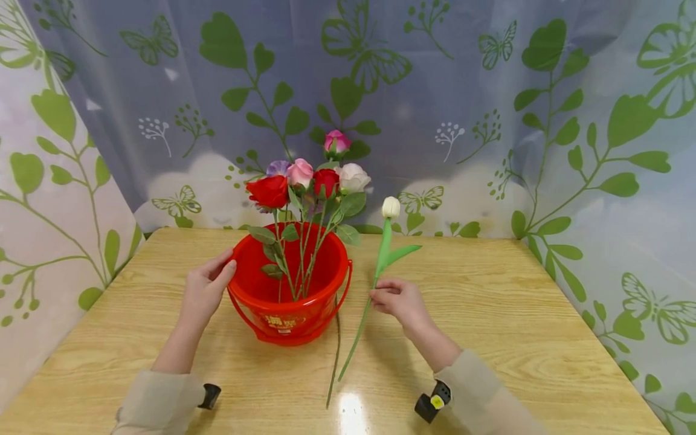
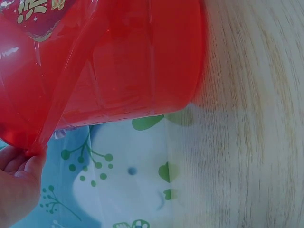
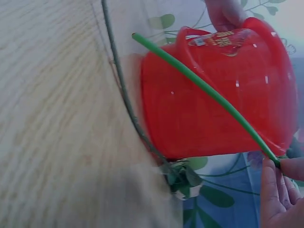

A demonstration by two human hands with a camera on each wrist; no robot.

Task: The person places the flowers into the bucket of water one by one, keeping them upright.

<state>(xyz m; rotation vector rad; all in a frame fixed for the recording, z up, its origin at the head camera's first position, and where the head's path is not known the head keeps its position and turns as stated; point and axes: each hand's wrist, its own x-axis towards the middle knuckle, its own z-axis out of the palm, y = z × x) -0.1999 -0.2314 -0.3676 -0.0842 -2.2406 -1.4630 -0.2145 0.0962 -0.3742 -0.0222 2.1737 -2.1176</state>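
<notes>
A red plastic bucket (image 1: 288, 326) stands on the table, holding several artificial flowers, among them a red rose (image 1: 269, 192), a pink rose (image 1: 301, 173) and a white rose (image 1: 354, 179). My left hand (image 1: 205, 287) grips the bucket's left rim between thumb and fingers, as the left wrist view also shows. Right of the bucket, my right hand (image 1: 401, 302) pinches the green stem of a white tulip (image 1: 383, 248). The tulip leans, bloom up and stem end toward me. In the right wrist view its stem (image 3: 209, 90) crosses in front of the bucket.
A flower with a long dark stem (image 1: 338, 344) lies on the wooden table (image 1: 489, 314) beside the bucket; its leaves (image 3: 178, 178) and pale bloom show in the right wrist view. The bucket's handle (image 1: 348, 281) hangs down. A patterned curtain (image 1: 462, 72) rises behind the table.
</notes>
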